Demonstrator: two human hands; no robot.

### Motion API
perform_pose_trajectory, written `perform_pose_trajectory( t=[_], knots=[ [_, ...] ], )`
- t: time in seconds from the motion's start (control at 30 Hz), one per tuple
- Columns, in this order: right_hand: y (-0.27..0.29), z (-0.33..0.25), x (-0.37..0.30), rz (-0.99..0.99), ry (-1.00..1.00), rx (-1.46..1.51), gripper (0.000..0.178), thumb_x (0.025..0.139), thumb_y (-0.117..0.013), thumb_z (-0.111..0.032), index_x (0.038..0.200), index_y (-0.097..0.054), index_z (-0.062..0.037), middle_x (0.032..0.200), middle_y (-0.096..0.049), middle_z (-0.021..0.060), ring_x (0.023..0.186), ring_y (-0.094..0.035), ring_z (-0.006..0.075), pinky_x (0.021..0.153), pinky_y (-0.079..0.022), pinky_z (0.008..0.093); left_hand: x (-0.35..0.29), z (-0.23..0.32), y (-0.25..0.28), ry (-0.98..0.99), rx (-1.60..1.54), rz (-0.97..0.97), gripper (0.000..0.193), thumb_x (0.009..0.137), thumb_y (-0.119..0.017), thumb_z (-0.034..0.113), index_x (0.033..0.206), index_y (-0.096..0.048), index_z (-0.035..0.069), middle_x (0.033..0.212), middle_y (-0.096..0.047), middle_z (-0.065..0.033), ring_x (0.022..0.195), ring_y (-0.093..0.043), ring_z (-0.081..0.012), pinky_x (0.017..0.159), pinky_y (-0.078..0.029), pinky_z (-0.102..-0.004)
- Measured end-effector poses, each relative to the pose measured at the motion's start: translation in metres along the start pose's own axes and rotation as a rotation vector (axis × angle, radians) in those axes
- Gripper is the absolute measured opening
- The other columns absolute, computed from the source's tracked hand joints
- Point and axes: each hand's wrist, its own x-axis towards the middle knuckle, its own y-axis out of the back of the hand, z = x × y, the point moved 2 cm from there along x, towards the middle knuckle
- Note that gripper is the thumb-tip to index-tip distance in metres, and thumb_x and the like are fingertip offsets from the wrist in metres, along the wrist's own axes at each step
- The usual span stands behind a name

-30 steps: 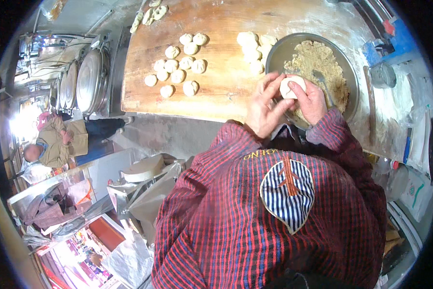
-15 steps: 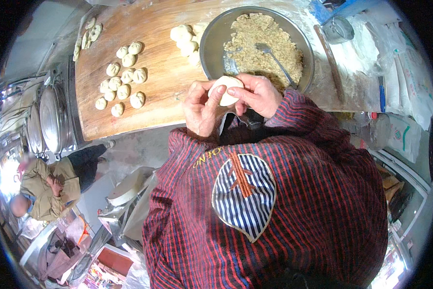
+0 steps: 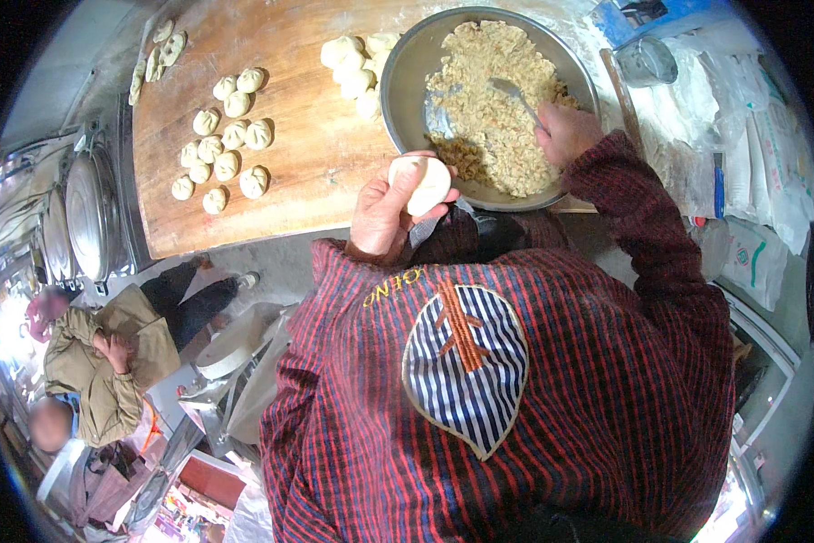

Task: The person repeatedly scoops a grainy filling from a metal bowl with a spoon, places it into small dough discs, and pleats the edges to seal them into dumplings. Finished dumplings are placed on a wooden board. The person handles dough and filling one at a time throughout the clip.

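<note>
A round, flat dough wrapper [image 3: 432, 187] rests across the fingers of my left hand [image 3: 381, 213], with the thumb pressed on it, near the front rim of the large metal bowl [image 3: 405, 116]. Crumbly, pale brown filling [image 3: 493, 63] covers much of the bowl's inside. My right hand [image 3: 570, 134] is closed round the handle of a metal spoon [image 3: 515, 93] over the right part of the bowl. The spoon's head lies against the filling. My fist hides the end of its handle.
Pleated buns [image 3: 233, 136] stand grouped on the wooden table [image 3: 307, 172], with dough pieces [image 3: 351, 68] beside the bowl. Flattened dough [image 3: 164, 54] lies far left. Right of the bowl are a wooden stick [image 3: 622, 100] and a metal cup [image 3: 647, 61]. A person [image 3: 108, 353] is at the lower left.
My right hand has left the wrapper, moved right over the bowl and taken hold of the spoon. My left hand keeps the wrapper, now alone.
</note>
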Motion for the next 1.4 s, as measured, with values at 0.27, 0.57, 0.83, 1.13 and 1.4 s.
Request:
perform_pose_trajectory(
  t=[0.27, 0.57, 0.83, 1.13, 1.4],
  knots=[
    [0.025, -0.018, -0.008, -0.006, 0.114, -0.052, 0.034, 0.081, -0.045, -0.007, 0.115, -0.049, -0.0027, 0.073, -0.06, 0.0218, 0.07, -0.061, 0.038, 0.062, -0.048, 0.0487, -0.003, 0.003, 0.011, -0.059, -0.032, 0.103, 0.028, 0.089, -0.055, 0.012, 0.112, -0.053, -0.004, 0.104, -0.061, -0.0159, 0.093, -0.062, -0.0217, 0.077, -0.054, -0.0301],
    [-0.008, -0.071, -0.003, -0.408, 0.174, -0.279, 0.038, 0.071, -0.055, -0.002, 0.108, -0.054, 0.001, 0.073, -0.062, 0.0213, 0.072, -0.063, 0.0363, 0.062, -0.05, 0.0466, -0.002, 0.002, 0.018, 0.059, -0.332, 0.058, 0.039, 0.095, -0.044, 0.027, 0.122, -0.043, -0.002, 0.121, -0.051, -0.0202, 0.11, -0.054, -0.0297, 0.088, -0.052, -0.0353],
    [-0.017, -0.036, -0.015, -0.534, 0.386, 0.499, 0.031, 0.083, -0.051, -0.006, 0.112, -0.06, -0.0019, 0.065, -0.059, 0.0126, 0.061, -0.058, 0.0204, 0.058, -0.044, 0.0327, 0.015, 0.009, 0.018, 0.018, -0.341, 0.084, 0.037, 0.097, -0.04, 0.027, 0.118, -0.044, -0.002, 0.115, -0.055, -0.0175, 0.103, -0.057, -0.0276, 0.084, -0.052, -0.0358],
    [0.045, -0.021, -0.021, -0.455, 0.077, 1.246, 0.035, 0.089, -0.048, -0.014, 0.122, -0.054, -0.0056, 0.053, -0.04, -0.0056, 0.046, -0.036, 0.0042, 0.045, -0.032, 0.0211, 0.052, 0.014, 0.002, 0.031, -0.377, 0.102, 0.04, 0.098, -0.034, 0.03, 0.124, -0.038, 0.0, 0.123, -0.048, -0.0183, 0.112, -0.05, -0.0316, 0.094, -0.045, -0.0438],
    [0.021, -0.068, -0.03, 0.437, 0.263, 0.105, 0.07, 0.07, -0.054, 0.002, 0.135, -0.041, -0.0206, 0.079, -0.046, 0.0069, 0.063, -0.055, 0.0262, 0.054, -0.046, 0.0354, 0.097, 0.003, -0.025, 0.12, -0.69, -0.049, 0.046, 0.099, -0.026, 0.035, 0.123, -0.04, -0.002, 0.12, -0.05, -0.0195, 0.11, -0.05, -0.0334, 0.094, -0.044, -0.0481]
  ],
)
